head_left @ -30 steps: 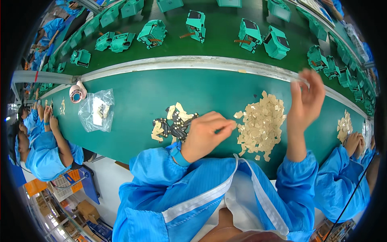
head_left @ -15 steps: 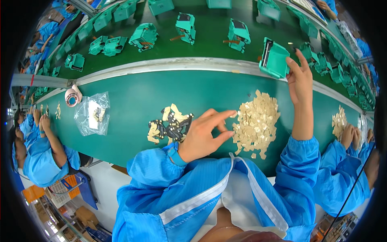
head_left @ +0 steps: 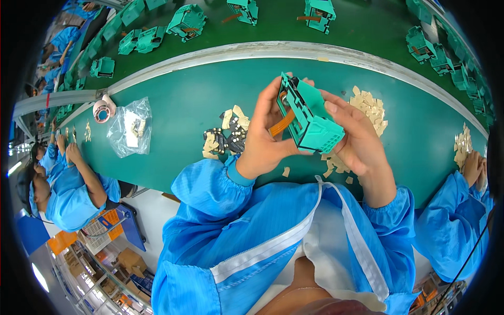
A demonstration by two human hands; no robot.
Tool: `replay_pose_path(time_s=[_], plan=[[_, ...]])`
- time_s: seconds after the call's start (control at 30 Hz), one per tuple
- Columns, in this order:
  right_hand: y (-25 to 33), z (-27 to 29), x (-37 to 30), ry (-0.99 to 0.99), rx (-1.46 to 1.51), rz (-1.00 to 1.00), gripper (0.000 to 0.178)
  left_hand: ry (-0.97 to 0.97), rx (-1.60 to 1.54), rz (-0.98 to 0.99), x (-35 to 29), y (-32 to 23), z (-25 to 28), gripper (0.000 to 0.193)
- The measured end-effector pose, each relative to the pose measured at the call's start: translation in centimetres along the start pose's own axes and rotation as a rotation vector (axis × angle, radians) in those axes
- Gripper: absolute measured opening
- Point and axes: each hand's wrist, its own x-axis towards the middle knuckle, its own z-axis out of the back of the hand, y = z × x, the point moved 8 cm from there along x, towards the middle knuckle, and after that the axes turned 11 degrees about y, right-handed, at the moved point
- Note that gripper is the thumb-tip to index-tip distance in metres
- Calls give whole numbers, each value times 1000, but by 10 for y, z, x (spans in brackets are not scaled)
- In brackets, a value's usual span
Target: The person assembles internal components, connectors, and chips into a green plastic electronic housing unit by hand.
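Note:
Between my two hands, above the green work surface, is a turquoise plastic housing. It is tilted, with black parts along one side and an orange flat ribbon cable sticking out toward my left palm. My left hand grips its left side, the thumb under the lower edge. My right hand holds the right side, thumb on the turquoise face. Behind my right hand lies a pile of small beige pieces, partly hidden. Beside my left hand is a smaller heap of black and beige pieces.
Past a metal rail, more turquoise housings stand on a dark green belt. A clear plastic bag and a tape roll lie at left. Co-workers in blue sit on the left and right.
My right hand has brought a housing from the rail over the work surface. My left hand has left the beige pile and now grips the housing too.

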Motion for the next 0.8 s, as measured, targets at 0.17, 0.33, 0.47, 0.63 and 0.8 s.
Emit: replay_pose_path(time_s=[0.17, 0.33, 0.47, 0.63, 0.8], plan=[[35, 4, -12, -246, -791, 411, 59, -171, -447, 71, -11, 17, 8, 83], [59, 6, -26, -236, -553, 627, 65, -243, -541, 216, -18, 30, 9, 68], [32, -17, -13, 16, -368, 427, 76, -188, -390, 194, -12, 28, 5, 65], [31, -4, -12, -45, -356, 341, 69, -143, -469, 273, -10, 30, -1, 56], [69, 3, -37, -352, -687, 762, 41, -161, -404, 339, -11, 23, 3, 42]])
